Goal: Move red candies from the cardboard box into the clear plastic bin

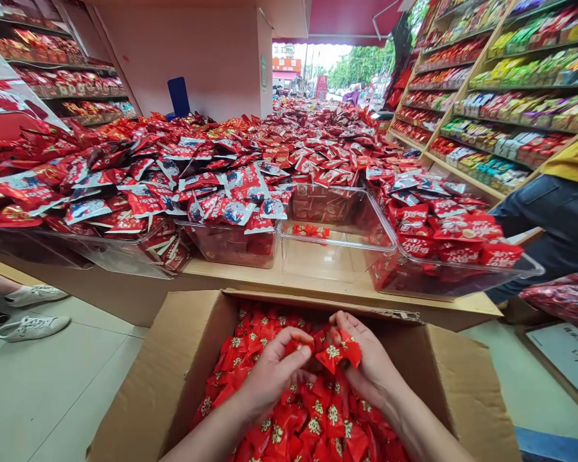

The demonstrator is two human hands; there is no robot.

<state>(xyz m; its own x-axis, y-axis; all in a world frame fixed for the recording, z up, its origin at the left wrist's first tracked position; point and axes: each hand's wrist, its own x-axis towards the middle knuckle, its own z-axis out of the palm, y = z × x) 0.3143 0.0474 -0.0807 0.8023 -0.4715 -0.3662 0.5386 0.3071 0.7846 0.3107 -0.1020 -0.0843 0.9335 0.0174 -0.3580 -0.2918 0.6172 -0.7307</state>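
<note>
An open cardboard box in front of me is filled with small red wrapped candies printed with gold characters. Over the candies, my right hand is closed on red candy packets, whose gold print faces me. To its left, my left hand has thumb and fingers curled together, with a bit of red wrapper between them. How many packets either hand holds I cannot make out. Both hands are close together, just inside the box's far edge.
Behind the box, a clear plastic bin holds a few red packets. Heaped bins of red snack bags flank it. Stocked shelves line the right, where a person in dark trousers stands. Another person's shoes show at left.
</note>
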